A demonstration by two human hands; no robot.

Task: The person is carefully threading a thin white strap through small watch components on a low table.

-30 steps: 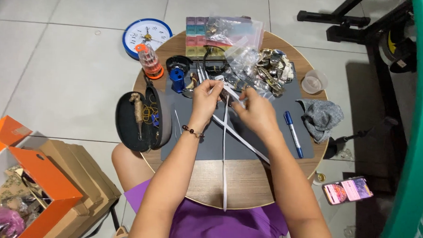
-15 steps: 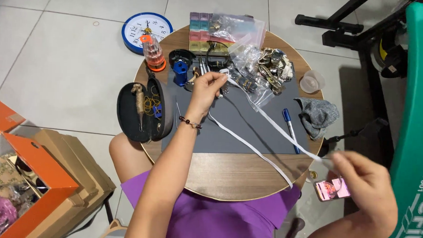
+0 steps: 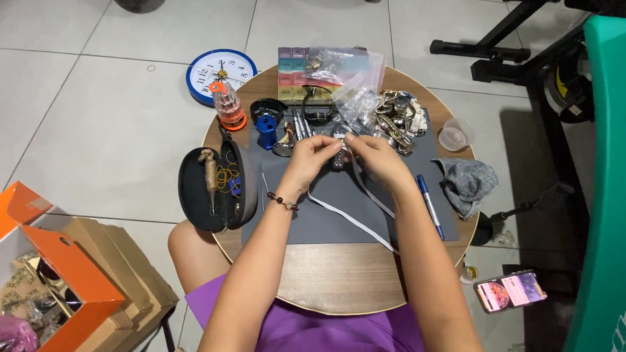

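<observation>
A white strap trails across the grey mat on the round wooden table. Farther up, the left hand and right hand meet, fingertips pinched on a small dark watch piece and the strap's upper end. Beyond lie a heap of watches and a wall clock.

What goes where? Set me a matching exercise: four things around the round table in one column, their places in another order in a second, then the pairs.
Things:
1. wall clock
2. blue pen
3. phone
4. grey cloth

Places:
A. on the dark mat, beside the right forearm
B. on the floor, beyond the table's far left rim
C. at the table's right edge
D. on the floor, right of the table's near side

Pairs: 1-B, 2-A, 3-D, 4-C
</observation>
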